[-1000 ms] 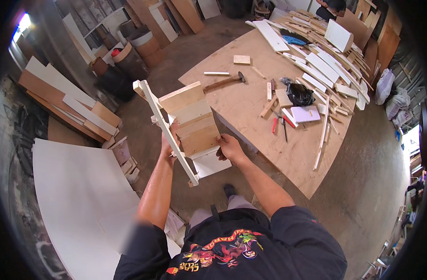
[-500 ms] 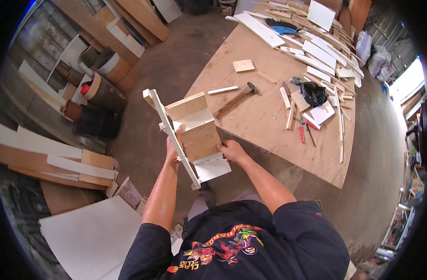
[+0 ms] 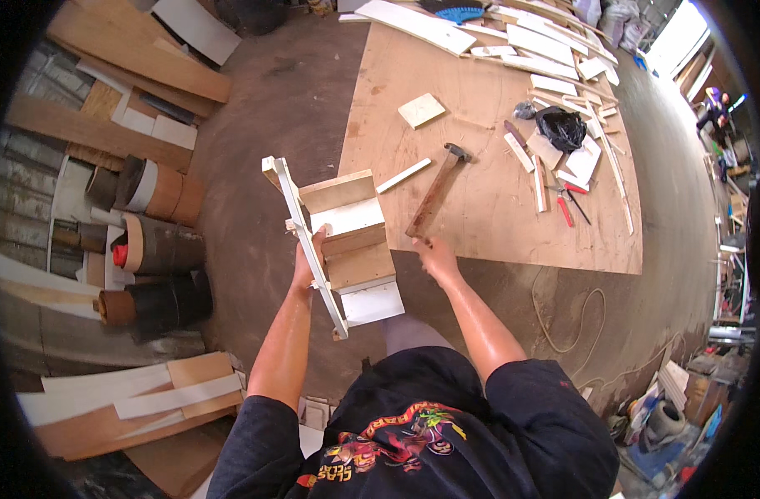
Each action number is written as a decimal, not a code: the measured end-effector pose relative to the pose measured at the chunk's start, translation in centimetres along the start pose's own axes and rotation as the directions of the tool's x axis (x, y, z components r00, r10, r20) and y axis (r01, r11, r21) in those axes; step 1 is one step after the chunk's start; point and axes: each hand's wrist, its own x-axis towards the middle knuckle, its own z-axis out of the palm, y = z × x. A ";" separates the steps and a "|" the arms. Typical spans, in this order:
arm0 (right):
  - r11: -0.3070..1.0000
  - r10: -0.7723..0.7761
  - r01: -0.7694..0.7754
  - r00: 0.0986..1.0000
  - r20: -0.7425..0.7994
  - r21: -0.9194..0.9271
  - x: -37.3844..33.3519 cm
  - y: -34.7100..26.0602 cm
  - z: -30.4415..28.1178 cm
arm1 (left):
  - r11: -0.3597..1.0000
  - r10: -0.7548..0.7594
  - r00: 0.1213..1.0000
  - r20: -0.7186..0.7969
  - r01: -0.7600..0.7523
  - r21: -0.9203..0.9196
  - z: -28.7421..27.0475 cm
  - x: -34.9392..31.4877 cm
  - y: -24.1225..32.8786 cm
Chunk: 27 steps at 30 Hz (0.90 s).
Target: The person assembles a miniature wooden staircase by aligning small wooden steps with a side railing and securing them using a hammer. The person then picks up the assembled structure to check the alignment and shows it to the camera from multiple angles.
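Observation:
My left hand (image 3: 308,259) grips a small wooden frame (image 3: 360,264) made of white and bare boards, holding it up off the table's left edge. Its fingers are partly hidden behind the long white side strip. At the near end of a hammer (image 3: 435,193), my right hand (image 3: 436,259) has its fingers bent in around the tip of the wooden handle. The hammer lies on the plywood table (image 3: 496,216) with its metal head pointing away from me. Beside it are a narrow white strip (image 3: 403,176) and a small square board (image 3: 421,110).
Red-handled pliers (image 3: 566,209), a black plastic bag (image 3: 561,129) and wood offcuts lie on the table's right. White boards (image 3: 540,41) pile up at the far end. Rolls of sheet material (image 3: 160,249) and stacked boards (image 3: 147,399) stand left. A cord (image 3: 555,337) trails over the floor.
My right hand has let go of the wooden frame and moved right to the hammer's handle end. My left hand still holds the frame. The whole view has turned.

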 end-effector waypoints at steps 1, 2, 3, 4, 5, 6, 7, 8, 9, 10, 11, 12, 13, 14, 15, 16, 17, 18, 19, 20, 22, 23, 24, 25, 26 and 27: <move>0.999 0.046 -0.046 0.998 -0.041 0.018 0.7 -1.9 0.3 | 0.999 0.014 1.000 -0.018 -0.013 0.029 -1.1 1.4 -0.1; 0.997 0.064 -0.068 0.987 -0.150 -0.023 2.1 -1.8 0.6 | 0.998 0.012 1.000 -0.013 -0.011 0.061 -0.6 2.2 0.6; 0.993 0.076 -0.095 0.963 -0.257 -0.063 3.8 -1.6 0.8 | 0.998 -0.017 1.000 0.011 0.016 0.058 0.1 2.8 1.3; 0.986 0.081 -0.125 0.934 -0.349 -0.107 5.0 -1.6 1.2 | 0.996 -0.061 0.998 0.025 0.060 0.060 0.1 3.2 1.9; 0.972 0.150 -0.204 0.920 -0.363 -0.116 6.1 -2.8 1.3 | 0.994 -0.095 0.995 0.038 0.093 0.058 0.0 3.9 2.5; 0.952 0.217 -0.281 0.900 -0.378 -0.124 7.1 -4.0 1.3 | 0.990 -0.129 0.990 0.050 0.126 0.056 -0.3 4.7 2.9; 0.925 0.282 -0.357 0.874 -0.396 -0.130 7.8 -4.8 1.4 | 0.993 -0.088 0.995 0.054 0.084 0.088 -0.4 5.8 3.3; 0.933 0.205 -0.318 0.857 -0.474 -0.171 8.3 -5.3 2.0 | 0.989 -0.131 0.989 0.069 0.126 0.074 -0.7 6.5 3.5; 0.935 0.124 -0.282 0.830 -0.543 -0.217 8.7 -5.7 2.9 | 0.984 -0.173 0.981 0.084 0.168 0.061 -1.2 7.0 3.8; 0.932 0.036 -0.244 0.796 -0.604 -0.267 9.2 -6.2 3.4 | 0.977 -0.210 0.973 0.098 0.206 0.048 -1.1 7.2 4.9; 0.881 -0.090 -0.184 0.839 -0.536 -0.436 9.8 -6.0 4.2 | 0.974 -0.221 0.971 0.095 0.214 0.078 -1.6 8.2 4.5; 0.799 -0.203 -0.115 0.873 -0.444 -0.590 10.5 -5.4 5.1 | 0.969 -0.233 0.968 0.093 0.223 0.108 -2.6 9.5 3.7; 0.699 -0.295 -0.040 0.893 -0.339 -0.714 10.6 -6.0 5.6 | 0.963 -0.241 0.966 0.094 0.226 0.148 -2.5 10.1 4.4; 0.714 -0.308 0.005 0.900 -0.308 -0.700 10.6 -6.6 6.2 | 0.967 -0.233 0.968 0.095 0.221 0.124 -2.3 10.6 4.9; 0.728 -0.321 0.047 0.905 -0.280 -0.684 10.5 -7.1 7.0 | 0.971 -0.226 0.969 0.098 0.216 0.100 -2.1 11.0 5.3; 0.736 -0.336 0.090 0.909 -0.246 -0.671 10.4 -8.1 7.6 | 0.974 -0.223 0.970 0.099 0.217 0.070 -1.9 11.3 5.9; 0.738 -0.220 0.031 0.955 -0.197 -0.674 10.8 -8.7 8.0 | 0.973 -0.227 0.966 0.120 0.219 0.073 -2.2 12.3 5.9; 0.726 -0.210 -0.025 0.943 -0.256 -0.687 11.1 -8.3 8.6 | 0.972 -0.231 0.962 0.143 0.222 0.077 -2.7 13.8 5.9; 0.712 -0.203 -0.081 0.927 -0.315 -0.697 11.5 -8.1 9.1 | 0.971 -0.234 0.958 0.168 0.224 0.079 -2.7 14.8 6.3; 0.697 -0.197 -0.139 0.906 -0.374 -0.704 11.7 -7.8 9.6 | 0.972 -0.220 0.959 0.179 0.199 0.128 -2.6 15.6 6.6; 0.698 -0.034 -0.237 0.932 -0.361 -0.676 11.2 -7.9 9.4 | 0.965 -0.188 0.960 0.205 0.141 0.222 -2.7 17.4 7.5; 0.694 0.047 -0.283 0.935 -0.351 -0.662 10.9 -8.3 9.5 | 0.966 -0.176 0.964 0.199 0.131 0.223 -2.9 18.5 7.4; 0.705 0.023 -0.293 0.920 -0.392 -0.646 10.7 -8.1 10.1 | 0.952 -0.193 0.960 0.202 0.134 0.274 -3.3 19.6 7.8; 0.710 0.000 -0.307 0.900 -0.435 -0.634 10.4 -7.6 10.5 | 0.937 -0.214 0.955 0.208 0.140 0.320 -3.3 20.3 8.3; 0.714 -0.022 -0.320 0.879 -0.476 -0.623 10.0 -7.2 10.9 | 0.920 -0.233 0.949 0.213 0.145 0.365 -3.2 21.1 8.7; 0.709 -0.072 -0.328 0.846 -0.528 -0.624 9.7 -6.8 11.4 | 0.912 -0.233 0.944 0.233 0.129 0.389 -3.1 21.6 8.9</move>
